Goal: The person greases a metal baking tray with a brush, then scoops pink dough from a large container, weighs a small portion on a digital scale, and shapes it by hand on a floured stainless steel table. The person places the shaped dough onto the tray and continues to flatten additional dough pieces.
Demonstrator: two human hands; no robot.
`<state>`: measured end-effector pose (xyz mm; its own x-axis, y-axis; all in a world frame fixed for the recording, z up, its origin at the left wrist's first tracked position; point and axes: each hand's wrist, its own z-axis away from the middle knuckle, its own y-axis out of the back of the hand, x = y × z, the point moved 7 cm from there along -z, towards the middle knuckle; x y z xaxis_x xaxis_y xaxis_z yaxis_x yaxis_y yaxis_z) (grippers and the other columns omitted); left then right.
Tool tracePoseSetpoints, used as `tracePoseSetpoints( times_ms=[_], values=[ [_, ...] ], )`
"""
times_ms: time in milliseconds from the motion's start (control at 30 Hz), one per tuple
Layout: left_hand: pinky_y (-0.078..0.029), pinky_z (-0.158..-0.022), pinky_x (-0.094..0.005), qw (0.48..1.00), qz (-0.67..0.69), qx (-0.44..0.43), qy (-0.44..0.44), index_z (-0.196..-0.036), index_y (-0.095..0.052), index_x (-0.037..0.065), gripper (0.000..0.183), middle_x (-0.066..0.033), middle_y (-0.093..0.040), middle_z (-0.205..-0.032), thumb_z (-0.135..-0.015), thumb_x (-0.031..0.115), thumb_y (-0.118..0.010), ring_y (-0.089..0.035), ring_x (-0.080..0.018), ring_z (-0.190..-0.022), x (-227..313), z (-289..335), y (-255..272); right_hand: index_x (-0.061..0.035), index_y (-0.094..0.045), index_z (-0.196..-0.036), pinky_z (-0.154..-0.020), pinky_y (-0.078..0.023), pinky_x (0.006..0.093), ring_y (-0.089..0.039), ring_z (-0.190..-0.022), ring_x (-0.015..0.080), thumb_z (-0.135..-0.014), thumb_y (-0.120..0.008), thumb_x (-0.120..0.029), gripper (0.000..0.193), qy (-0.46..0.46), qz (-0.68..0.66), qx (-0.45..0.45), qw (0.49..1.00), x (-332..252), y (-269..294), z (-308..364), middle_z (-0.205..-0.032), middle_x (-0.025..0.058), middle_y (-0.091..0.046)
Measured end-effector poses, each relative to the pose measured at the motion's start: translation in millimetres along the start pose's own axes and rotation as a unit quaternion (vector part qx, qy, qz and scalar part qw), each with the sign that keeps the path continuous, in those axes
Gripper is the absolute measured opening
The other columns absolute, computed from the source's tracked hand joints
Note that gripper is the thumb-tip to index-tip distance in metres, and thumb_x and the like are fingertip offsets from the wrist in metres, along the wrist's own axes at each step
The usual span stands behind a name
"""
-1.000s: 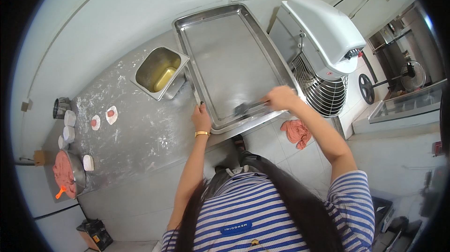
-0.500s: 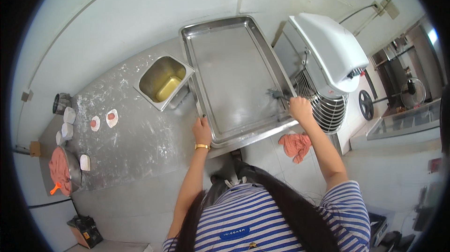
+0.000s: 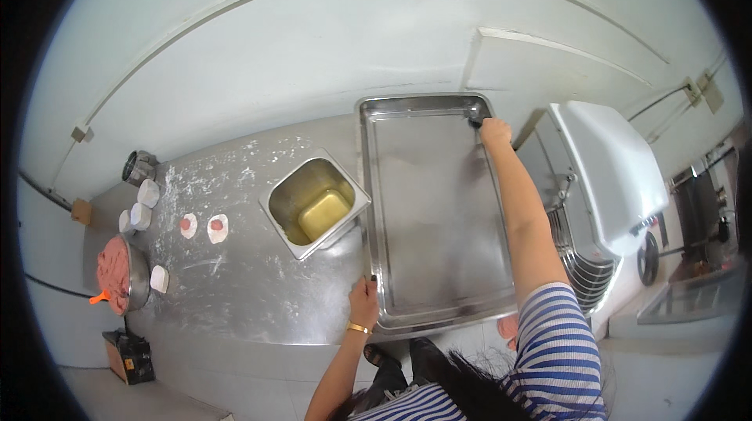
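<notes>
The head view shows a big metal tray lying flat on the floured worktop. The left hand pinches the tray's near left rim. The right hand, which half a second ago was at the tray's right edge, has reached to the far right corner; its fingers press a small dark thing there, but I cannot tell what. It seems the wiping or greasing has moved on to that corner. Left of the tray stands a square container with yellow liquid.
</notes>
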<state>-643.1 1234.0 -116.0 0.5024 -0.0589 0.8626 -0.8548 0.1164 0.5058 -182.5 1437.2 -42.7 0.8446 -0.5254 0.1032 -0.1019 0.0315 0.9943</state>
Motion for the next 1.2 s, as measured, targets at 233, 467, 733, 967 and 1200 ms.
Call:
tracePoseSetpoints(
  times_ms=[233, 467, 733, 967, 1200],
  values=[
    [-0.038, -0.051, -0.0426, 1.0, -0.021, -0.014, 0.018, -0.084, -0.053, 0.0, 0.021, -0.0203, -0.052, -0.059, -0.089, 0.019, -0.048, -0.052, -0.0367, -0.054, 2, 1, 3, -0.0095, -0.069, -0.092, -0.074, -0.053, 0.038, -0.065, -0.092, 0.0258, -0.083, -0.051, -0.018, 0.022, 0.18, -0.037, -0.029, 0.982, -175, 15, 29, -0.097, 0.011, -0.067],
    [-0.035, -0.051, -0.0415, 0.999, 0.005, 0.025, 0.034, -0.075, -0.048, -0.002, 0.024, -0.0211, -0.049, -0.061, -0.088, 0.018, -0.048, -0.049, -0.035, -0.054, 8, 4, 2, -0.0089, -0.07, -0.088, -0.07, -0.054, 0.0379, -0.066, -0.087, 0.0267, -0.082, -0.051, -0.013, 0.02, 0.195, -0.052, -0.006, 0.979, -188, 14, 60, -0.094, 0.0131, -0.067],
    [-0.031, -0.047, -0.0401, 0.998, 0.042, 0.028, 0.025, -0.068, -0.044, -0.002, 0.029, -0.0191, -0.043, -0.053, -0.089, 0.017, -0.051, -0.037, -0.0307, -0.046, 1, 2, 0, -0.0078, -0.069, -0.08, -0.066, -0.054, 0.036, -0.067, -0.081, 0.0269, -0.078, -0.057, -0.012, 0.013, 0.062, -0.003, -0.006, 0.998, -57, 8, 90, -0.086, 0.0117, -0.068],
    [-0.036, -0.05, -0.0418, 0.999, 0.024, 0.032, -0.017, -0.073, -0.047, -0.001, 0.025, -0.0188, -0.048, -0.056, -0.089, 0.017, -0.05, -0.045, -0.0337, -0.049, 4, -1, 3, -0.0032, -0.056, -0.113, -0.062, -0.054, 0.039, -0.066, -0.075, 0.0286, -0.083, -0.049, -0.014, 0.032, 0.314, -0.016, -0.071, 0.947, -151, 3, 173, -0.082, 0.013, -0.067],
    [-0.038, -0.05, -0.0427, 1.0, -0.005, -0.006, 0.012, -0.078, -0.049, -0.001, 0.02, -0.0203, -0.051, -0.059, -0.088, 0.016, -0.048, -0.051, -0.0368, -0.052, 4, -4, 5, -0.007, -0.07, -0.085, -0.069, -0.054, 0.039, -0.067, -0.083, 0.0276, -0.083, -0.051, -0.019, 0.022, -0.046, -0.062, 0.065, 0.995, -6, -4, 19, -0.088, 0.0136, -0.068]
  ],
)
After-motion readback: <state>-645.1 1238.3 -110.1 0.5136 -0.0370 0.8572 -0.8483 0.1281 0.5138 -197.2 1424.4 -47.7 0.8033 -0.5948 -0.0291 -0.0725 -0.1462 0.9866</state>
